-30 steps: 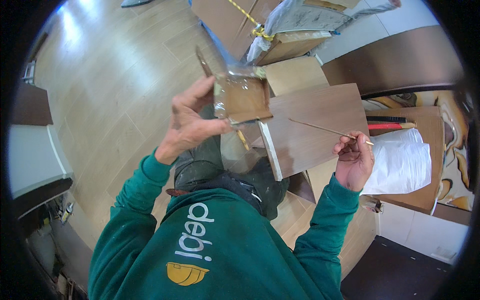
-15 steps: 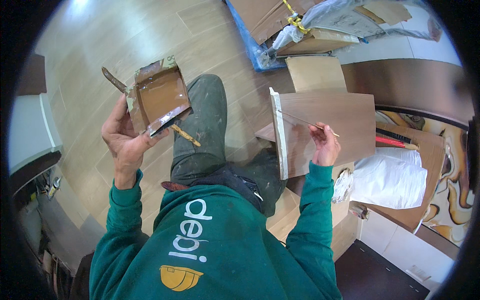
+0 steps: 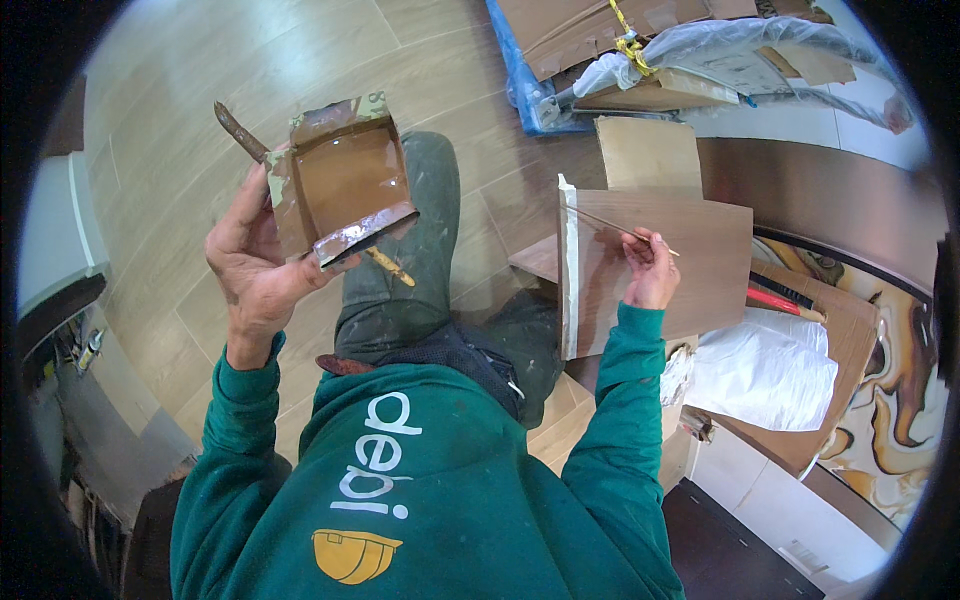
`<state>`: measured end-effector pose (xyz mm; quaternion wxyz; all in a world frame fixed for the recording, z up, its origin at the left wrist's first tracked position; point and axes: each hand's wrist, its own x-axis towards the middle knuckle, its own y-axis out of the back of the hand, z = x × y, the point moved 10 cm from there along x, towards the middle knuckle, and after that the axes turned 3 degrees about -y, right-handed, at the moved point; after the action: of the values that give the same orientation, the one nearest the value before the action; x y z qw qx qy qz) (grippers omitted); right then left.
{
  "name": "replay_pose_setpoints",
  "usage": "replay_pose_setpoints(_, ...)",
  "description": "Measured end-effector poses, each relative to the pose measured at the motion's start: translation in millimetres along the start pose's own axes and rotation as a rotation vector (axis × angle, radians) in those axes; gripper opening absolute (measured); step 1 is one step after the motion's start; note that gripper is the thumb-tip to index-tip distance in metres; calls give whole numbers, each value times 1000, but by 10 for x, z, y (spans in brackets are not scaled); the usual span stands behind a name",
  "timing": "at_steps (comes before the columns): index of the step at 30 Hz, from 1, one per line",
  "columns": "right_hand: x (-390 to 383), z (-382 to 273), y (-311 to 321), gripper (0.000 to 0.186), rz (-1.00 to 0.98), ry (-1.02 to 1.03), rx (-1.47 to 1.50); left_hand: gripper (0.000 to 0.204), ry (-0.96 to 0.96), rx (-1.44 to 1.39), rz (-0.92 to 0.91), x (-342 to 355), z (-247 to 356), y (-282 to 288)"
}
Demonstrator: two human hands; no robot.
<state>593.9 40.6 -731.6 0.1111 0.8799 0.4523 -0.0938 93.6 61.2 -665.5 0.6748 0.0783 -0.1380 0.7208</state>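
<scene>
My left hand [image 3: 250,255] grips a small, cut-open carton [image 3: 345,170] with glossy brown liquid inside; a stained stick [image 3: 238,125] juts past its upper left and a yellowish stick end [image 3: 390,265] below it. My right hand [image 3: 650,270] pinches a thin brush or stick [image 3: 615,227], whose far tip is at the white strip [image 3: 568,280] along the left edge of a brown wood-look board [image 3: 690,280]; whether it touches is unclear. Behind that board is a plain cardboard piece [image 3: 645,155].
Wrapped boards and cardboard [image 3: 540,35] tied with yellow rope stand at the top right. On the right, white sheeting [image 3: 770,370] and red and black tools [image 3: 775,300] lie on cardboard beside a marble-patterned panel [image 3: 890,400]. My legs [image 3: 400,300] are over the tiled floor [image 3: 180,200].
The carton has swung left, away from the board, and now shows its inside more squarely. My right hand has moved left and up, carrying the thin stick to the board's white-edged side.
</scene>
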Motion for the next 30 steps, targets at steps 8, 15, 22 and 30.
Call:
replay_pose_setpoints(8, 7, -14, -19, 25, 13, 8, -46, 92, 3, 1, 9, -29, -54, 13)
replay_pose_setpoints(15, 26, 8, -2, 24, -13, 27, -68, 92, -4, 0, -29, 19, -28, -73)
replay_pose_setpoints(22, -17, -18, 56, 25, -10, 9, -81, 92, 43, -55, -4, 27, -41, -143)
replay_pose_setpoints(30, 122, -28, -131, 26, -15, 31, -69, 93, 43, -29, -26, 11, -36, -131)
